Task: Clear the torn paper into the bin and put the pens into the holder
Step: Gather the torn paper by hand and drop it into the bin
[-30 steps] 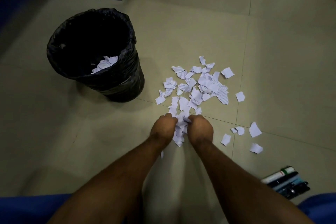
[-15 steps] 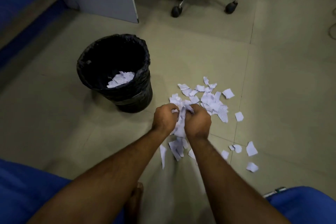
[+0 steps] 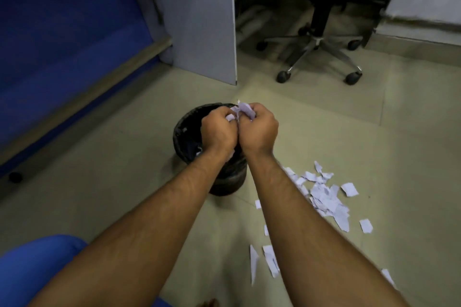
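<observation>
My left hand [image 3: 217, 132] and my right hand [image 3: 259, 132] are pressed together, both closed around a bunch of torn white paper [image 3: 243, 110] that sticks out above the fingers. They hover over the mouth of the black bin [image 3: 183, 137], which is lined with a black bag and partly hidden behind my wrists. A heap of torn paper scraps [image 3: 326, 197] lies on the tiled floor to the right of the bin, with a few stray pieces [image 3: 270, 259] nearer to me. The pens and the holder are out of view.
A black office chair [image 3: 321, 40] on castors stands at the back right. A grey partition panel [image 3: 202, 20] stands behind the bin, with a blue wall [image 3: 62, 27] to the left. My blue-clad knee [image 3: 32, 269] shows at the lower left.
Both hands scooped a bunch of paper from the floor pile, lifted it and carried it left and up over the bin. The view tilted up, and the pens left the frame.
</observation>
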`<state>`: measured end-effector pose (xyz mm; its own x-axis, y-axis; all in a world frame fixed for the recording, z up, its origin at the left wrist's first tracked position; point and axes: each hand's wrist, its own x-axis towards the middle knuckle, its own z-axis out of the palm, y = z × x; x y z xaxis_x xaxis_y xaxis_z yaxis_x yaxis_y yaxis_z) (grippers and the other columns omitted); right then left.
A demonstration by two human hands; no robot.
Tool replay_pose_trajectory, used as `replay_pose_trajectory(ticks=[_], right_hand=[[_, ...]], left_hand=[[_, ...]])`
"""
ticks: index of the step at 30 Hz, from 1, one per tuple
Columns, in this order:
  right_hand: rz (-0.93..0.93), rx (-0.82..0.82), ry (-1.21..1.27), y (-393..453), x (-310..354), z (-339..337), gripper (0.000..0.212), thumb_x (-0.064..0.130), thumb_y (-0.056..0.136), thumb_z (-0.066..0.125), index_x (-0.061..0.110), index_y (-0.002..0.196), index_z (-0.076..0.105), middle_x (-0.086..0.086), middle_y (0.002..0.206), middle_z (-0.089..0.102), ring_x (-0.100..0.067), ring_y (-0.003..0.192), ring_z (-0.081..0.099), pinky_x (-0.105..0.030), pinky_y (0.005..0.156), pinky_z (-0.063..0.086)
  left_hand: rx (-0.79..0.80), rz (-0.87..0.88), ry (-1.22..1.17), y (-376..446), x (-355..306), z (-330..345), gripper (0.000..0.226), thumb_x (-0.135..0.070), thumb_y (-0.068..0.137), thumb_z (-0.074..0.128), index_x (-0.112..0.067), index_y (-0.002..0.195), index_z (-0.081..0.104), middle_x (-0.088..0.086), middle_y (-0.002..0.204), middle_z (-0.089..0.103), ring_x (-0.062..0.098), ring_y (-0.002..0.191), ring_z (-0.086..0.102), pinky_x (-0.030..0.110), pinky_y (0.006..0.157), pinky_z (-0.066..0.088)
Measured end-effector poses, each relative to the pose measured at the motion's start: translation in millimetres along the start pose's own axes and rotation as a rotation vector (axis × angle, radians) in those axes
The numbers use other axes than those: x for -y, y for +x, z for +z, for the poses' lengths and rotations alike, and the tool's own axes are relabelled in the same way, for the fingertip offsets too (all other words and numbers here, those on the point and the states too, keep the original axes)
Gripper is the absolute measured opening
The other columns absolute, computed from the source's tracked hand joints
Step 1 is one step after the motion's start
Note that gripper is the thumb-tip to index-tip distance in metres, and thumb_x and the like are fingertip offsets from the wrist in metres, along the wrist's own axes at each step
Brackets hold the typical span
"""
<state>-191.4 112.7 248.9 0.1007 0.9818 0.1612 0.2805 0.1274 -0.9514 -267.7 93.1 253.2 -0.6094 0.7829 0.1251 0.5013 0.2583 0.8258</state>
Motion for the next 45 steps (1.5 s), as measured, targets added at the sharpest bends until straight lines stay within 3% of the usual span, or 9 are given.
replay_pose_trajectory(ticks=[8,14,20,26,30,33,35,38,45], right_hand=[[-0.004,0.390,-0.574,12.2,-10.4,42.8,0.031,0.022,0.083,0.067,0.022,0.114,0.070,-0.004,0.110,0.073,-0.028,0.103,0.067,-0.029,0.080,0.051],[0.118,0.170,-0.290,9.6,-21.1,15.7,0.029,0.018,0.082,0.060,0.025,0.108,0.074,-0.001,0.105,0.076,-0.025,0.098,0.069,-0.031,0.085,0.054],[0.493,-0.162,0.243,2.5,-82.0,-59.2,0.014,0.016,0.078,0.062,0.029,0.081,0.068,-0.002,0.077,0.074,-0.020,0.064,0.072,-0.043,0.061,0.062],[0.683,0.097,-0.291,-80.2,-204.9,-119.2,0.025,0.018,0.082,0.068,0.025,0.106,0.067,-0.004,0.101,0.072,-0.032,0.102,0.069,-0.037,0.090,0.055],[0.743,0.364,-0.768,-151.0,-246.0,-129.4,0.063,0.044,0.079,0.074,0.022,0.133,0.050,-0.012,0.130,0.054,-0.034,0.121,0.052,-0.039,0.092,0.049],[0.813,0.244,-0.919,-191.7,-261.4,-121.5,0.070,0.053,0.071,0.075,0.023,0.128,0.046,-0.009,0.127,0.045,-0.031,0.115,0.047,-0.038,0.080,0.049],[0.781,0.132,-0.909,-204.9,-270.4,-116.7,0.069,0.047,0.070,0.075,0.024,0.129,0.048,-0.008,0.130,0.043,-0.031,0.114,0.046,-0.038,0.078,0.048],[0.709,0.036,-0.698,-205.1,-280.2,-109.3,0.058,0.026,0.074,0.072,0.021,0.130,0.055,-0.011,0.133,0.046,-0.035,0.114,0.048,-0.036,0.081,0.044],[0.590,-0.252,-0.492,-180.8,-289.9,-135.6,0.046,0.011,0.081,0.065,0.014,0.126,0.062,-0.012,0.122,0.061,-0.033,0.112,0.058,-0.039,0.091,0.048]], left_hand=[[0.279,-0.120,0.535,51.2,51.4,-23.5,0.029,-0.017,0.084,0.066,-0.019,0.113,0.068,0.007,0.114,0.069,0.029,0.100,0.064,0.028,0.073,0.046],[0.325,0.041,0.305,31.5,34.7,-9.7,0.021,-0.014,0.079,0.065,-0.021,0.096,0.073,0.000,0.089,0.074,0.020,0.084,0.069,0.032,0.076,0.057],[0.570,-0.041,-0.041,-43.5,9.4,57.5,0.009,-0.008,0.086,0.063,-0.014,0.084,0.068,0.009,0.069,0.069,0.021,0.047,0.059,0.024,0.040,0.047],[0.964,-0.004,0.525,-133.4,89.6,125.3,0.030,-0.020,0.085,0.062,-0.015,0.115,0.064,0.013,0.123,0.065,0.032,0.109,0.063,0.037,0.089,0.054],[0.956,-0.177,0.853,-191.0,151.8,133.2,0.047,-0.024,0.088,0.060,-0.016,0.131,0.043,0.014,0.135,0.046,0.032,0.121,0.054,0.039,0.097,0.049],[0.751,-0.226,0.929,-229.2,181.5,139.2,0.053,-0.030,0.071,0.079,-0.020,0.114,0.052,0.010,0.110,0.057,0.026,0.088,0.069,0.031,0.068,0.056],[0.671,-0.229,0.913,-239.5,181.9,140.4,0.062,-0.034,0.062,0.085,-0.022,0.112,0.051,0.010,0.100,0.060,0.024,0.072,0.069,0.028,0.055,0.054],[0.706,-0.333,0.609,-246.4,174.0,154.4,0.053,-0.032,0.087,0.063,-0.016,0.133,0.041,0.015,0.123,0.048,0.035,0.102,0.062,0.038,0.080,0.052],[0.689,-0.160,0.242,-224.2,159.3,188.1,0.034,-0.022,0.088,0.051,-0.023,0.122,0.054,0.008,0.115,0.059,0.031,0.104,0.060,0.036,0.086,0.051]])
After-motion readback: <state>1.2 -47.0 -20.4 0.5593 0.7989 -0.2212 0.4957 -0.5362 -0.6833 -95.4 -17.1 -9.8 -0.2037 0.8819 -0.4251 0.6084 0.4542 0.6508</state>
